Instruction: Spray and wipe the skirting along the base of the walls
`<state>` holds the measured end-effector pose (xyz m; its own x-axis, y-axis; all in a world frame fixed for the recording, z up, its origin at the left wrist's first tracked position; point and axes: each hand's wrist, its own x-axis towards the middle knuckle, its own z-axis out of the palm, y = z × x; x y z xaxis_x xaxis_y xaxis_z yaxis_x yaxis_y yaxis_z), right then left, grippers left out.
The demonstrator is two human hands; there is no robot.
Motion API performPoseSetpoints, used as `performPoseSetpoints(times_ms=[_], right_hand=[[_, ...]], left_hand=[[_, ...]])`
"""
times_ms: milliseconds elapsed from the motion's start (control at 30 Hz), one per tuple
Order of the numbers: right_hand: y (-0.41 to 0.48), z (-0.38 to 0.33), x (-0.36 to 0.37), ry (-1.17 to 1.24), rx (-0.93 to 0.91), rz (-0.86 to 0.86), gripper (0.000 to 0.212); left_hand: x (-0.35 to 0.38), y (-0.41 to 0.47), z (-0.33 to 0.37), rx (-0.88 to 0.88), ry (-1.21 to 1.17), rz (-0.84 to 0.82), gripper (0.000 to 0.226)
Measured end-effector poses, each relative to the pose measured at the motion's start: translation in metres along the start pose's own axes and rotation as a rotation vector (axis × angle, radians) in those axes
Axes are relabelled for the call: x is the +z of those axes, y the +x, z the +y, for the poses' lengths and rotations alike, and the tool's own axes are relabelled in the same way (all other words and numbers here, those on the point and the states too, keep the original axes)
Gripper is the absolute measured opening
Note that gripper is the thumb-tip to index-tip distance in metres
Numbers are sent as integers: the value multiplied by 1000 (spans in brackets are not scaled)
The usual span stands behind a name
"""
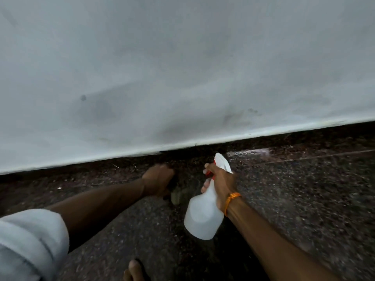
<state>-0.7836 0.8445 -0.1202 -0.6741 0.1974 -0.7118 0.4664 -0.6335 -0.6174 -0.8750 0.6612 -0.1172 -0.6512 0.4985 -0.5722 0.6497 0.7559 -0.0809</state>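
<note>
The dark speckled stone skirting [284,141] runs along the foot of the pale wall [182,67], sloping up to the right in the head view. My right hand [220,181] grips the neck of a translucent white spray bottle [204,214] with a white and red trigger head, its nozzle pointing at the skirting. My left hand [157,182] is closed on a dark cloth [176,194], pressed low against the skirting just left of the bottle. Most of the cloth is hidden under the hand and blurred.
The floor [304,199] is dark speckled stone with a wet sheen near the skirting on the right. My bare toes [135,270] show at the bottom edge. An orange thread band circles my right wrist [231,201]. A rolled grey sleeve [30,244] covers my left upper arm.
</note>
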Motion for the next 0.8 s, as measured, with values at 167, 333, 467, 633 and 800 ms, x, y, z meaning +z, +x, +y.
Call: performPoseSetpoints(times_ms=[167,333,467,633,800], right_hand=[[2,11,3,26,38,21,16],[4,18,-3,-5,52,54,14],[10,15,-16,17,39,83,18],[14,9,-28,14,23,171,24],[5,4,-37,32,-12,199,16]], left_hand=[[-20,8,2,25,103,301,84],[-21,16,17,43,153,312,59],[-14,29,53,174,180,450,43],[-43,74,60,700,795,692,28],[-57,72,43,812,897,600,19]])
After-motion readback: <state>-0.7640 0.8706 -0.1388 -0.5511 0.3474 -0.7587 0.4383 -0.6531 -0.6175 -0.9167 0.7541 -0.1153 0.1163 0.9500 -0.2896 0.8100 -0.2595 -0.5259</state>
